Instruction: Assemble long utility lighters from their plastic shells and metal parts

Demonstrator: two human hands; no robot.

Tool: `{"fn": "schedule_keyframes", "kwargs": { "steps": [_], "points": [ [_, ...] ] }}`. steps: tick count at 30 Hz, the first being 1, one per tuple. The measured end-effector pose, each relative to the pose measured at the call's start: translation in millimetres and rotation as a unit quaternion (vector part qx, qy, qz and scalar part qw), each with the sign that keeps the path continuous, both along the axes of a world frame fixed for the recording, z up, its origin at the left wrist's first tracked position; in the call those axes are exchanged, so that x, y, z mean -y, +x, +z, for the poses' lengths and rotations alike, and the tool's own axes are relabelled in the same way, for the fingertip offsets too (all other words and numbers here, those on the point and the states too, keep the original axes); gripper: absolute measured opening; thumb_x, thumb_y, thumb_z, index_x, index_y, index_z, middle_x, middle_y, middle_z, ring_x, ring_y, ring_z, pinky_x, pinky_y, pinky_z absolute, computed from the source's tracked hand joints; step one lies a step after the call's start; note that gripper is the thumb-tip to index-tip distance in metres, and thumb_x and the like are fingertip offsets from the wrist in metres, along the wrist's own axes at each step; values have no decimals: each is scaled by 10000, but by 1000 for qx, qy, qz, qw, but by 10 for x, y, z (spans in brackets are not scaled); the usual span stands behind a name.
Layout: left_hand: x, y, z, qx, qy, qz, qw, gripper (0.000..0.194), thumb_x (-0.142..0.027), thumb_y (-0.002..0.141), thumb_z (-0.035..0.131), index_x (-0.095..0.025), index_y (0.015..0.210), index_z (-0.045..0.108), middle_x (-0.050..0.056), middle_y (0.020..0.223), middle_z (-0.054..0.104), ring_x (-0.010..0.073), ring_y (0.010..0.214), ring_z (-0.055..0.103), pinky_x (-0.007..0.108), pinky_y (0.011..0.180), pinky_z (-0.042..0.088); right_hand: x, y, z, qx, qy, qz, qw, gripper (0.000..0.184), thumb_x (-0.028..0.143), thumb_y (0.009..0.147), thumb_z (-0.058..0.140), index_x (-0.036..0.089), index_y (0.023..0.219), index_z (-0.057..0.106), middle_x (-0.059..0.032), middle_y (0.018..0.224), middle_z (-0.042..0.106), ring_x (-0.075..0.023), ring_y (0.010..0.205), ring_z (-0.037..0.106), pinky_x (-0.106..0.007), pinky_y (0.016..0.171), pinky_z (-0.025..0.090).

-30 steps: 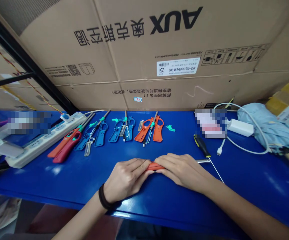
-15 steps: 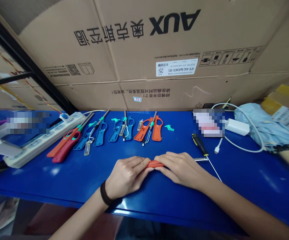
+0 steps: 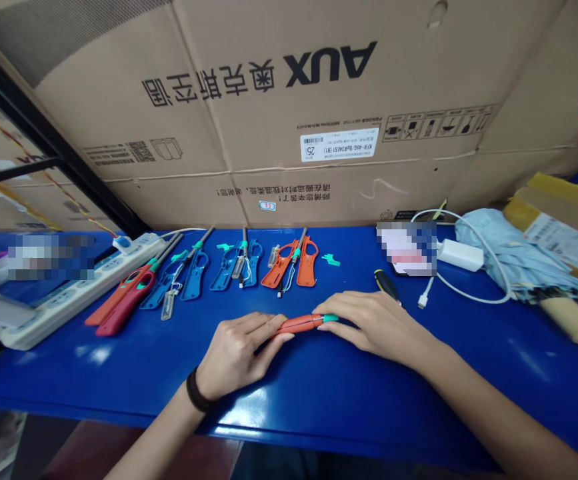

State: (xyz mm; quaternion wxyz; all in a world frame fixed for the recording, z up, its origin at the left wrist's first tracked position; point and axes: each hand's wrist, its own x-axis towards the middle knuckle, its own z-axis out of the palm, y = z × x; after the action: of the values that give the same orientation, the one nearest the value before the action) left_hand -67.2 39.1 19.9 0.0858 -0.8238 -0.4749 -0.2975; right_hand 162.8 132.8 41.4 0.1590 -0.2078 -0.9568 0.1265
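Both hands hold an orange-red long-nosed gas lighter (image 3: 297,325) sideways above the blue table. My left hand (image 3: 241,350) is closed around its handle end. Fingers of my right hand (image 3: 376,327) pinch the other end, where a green collar shows; the metal tube is hidden behind that hand. Beyond them lie opened lighters: an orange pair of shells (image 3: 307,263), a blue pair (image 3: 253,267) and another blue pair (image 3: 192,273), with tubes, wires and clear fuel tanks. A loose green piece (image 3: 331,259) rests to their right. One orange lighter (image 3: 119,293) and one red lighter (image 3: 123,310) look closed up.
A white power strip (image 3: 76,293) runs along the left. Right of my hands lie a black-and-yellow screwdriver (image 3: 386,283), a blurred-out flat item (image 3: 407,249), a white charger (image 3: 460,255) with cable and light-blue cloth (image 3: 509,257). A large cardboard box (image 3: 249,133) stands behind.
My hands have moved slightly apart along the lighter, baring more orange casing and the green collar. The metal tube seen earlier is now hidden. The view has shifted a little.
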Motion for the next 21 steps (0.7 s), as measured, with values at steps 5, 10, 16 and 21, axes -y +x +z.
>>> {"fn": "schedule_keyframes", "kwargs": {
  "steps": [5, 10, 16, 21],
  "points": [
    [9, -20, 24, 13, -46, -11, 999, 204, -234, 857, 576, -156, 1028, 656, 62, 888, 721, 145, 724, 672, 232, 652, 534, 32, -11, -20, 12, 19, 27, 999, 282, 318, 972, 364, 199, 1032, 612, -47, 976, 673, -169, 919, 624, -291, 802, 470],
    [-21, -54, 113, 8, -126, -25, 992, 239, -274, 891, 515, -174, 1058, 655, 60, 877, 709, 139, 727, 665, 223, 674, 523, 41, -15, -5, 19, -37, 15, 999, 257, 326, 960, 400, 205, 1039, 612, -39, 947, 672, -167, 871, 634, -290, 772, 482],
    [-125, -22, 244, 29, -236, -34, 971, 274, -283, 923, 433, -244, 1109, 631, 25, 902, 683, 136, 781, 617, 224, 694, 470, 22, -13, -18, 15, -99, -5, 995, 247, 386, 906, 504, 234, 1087, 577, -22, 980, 677, -185, 874, 643, -292, 747, 489],
    [-294, 8, 288, 142, -445, -42, 883, 384, -411, 919, 413, -136, 816, 660, -30, 573, 517, 76, 504, 428, 176, 472, 342, -15, 3, -13, 27, -83, -4, 996, 207, 364, 922, 483, 248, 1057, 590, -1, 942, 681, -173, 831, 647, -280, 714, 481]
  ]
}}
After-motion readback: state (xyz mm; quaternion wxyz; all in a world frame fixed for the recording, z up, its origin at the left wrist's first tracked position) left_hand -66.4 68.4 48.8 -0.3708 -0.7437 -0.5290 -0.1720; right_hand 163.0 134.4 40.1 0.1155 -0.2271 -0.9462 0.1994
